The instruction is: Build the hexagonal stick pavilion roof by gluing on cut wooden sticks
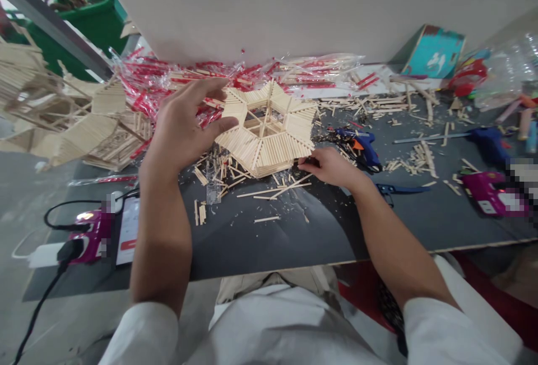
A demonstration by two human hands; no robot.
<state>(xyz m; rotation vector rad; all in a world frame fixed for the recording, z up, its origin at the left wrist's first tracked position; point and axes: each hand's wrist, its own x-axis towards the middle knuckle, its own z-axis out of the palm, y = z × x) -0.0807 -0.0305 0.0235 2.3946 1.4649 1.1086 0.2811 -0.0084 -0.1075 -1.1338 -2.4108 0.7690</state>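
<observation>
A star-shaped roof model of thin wooden sticks [275, 152], with an open six-sided middle, stands tilted over the table in front of me. My left hand [180, 124] is at its left side, thumb and fingers spread apart, the thumb tip overlapping the roof's edge. At the lower right edge, my right hand [328, 167] has its fingers pinched together against the model's underside. The fingertips there are partly hidden. Loose wooden sticks [275, 190] lie on the dark table below the model.
Plastic-wrapped sticks with red parts [143, 82] line the back. Glue guns [365, 143] [490, 143] and blue-handled scissors [403, 189] are at right. Pink power strips [90, 236] [491, 194] sit at both sides, a phone [128, 230] at left. Larger stick models [79, 124] stand far left.
</observation>
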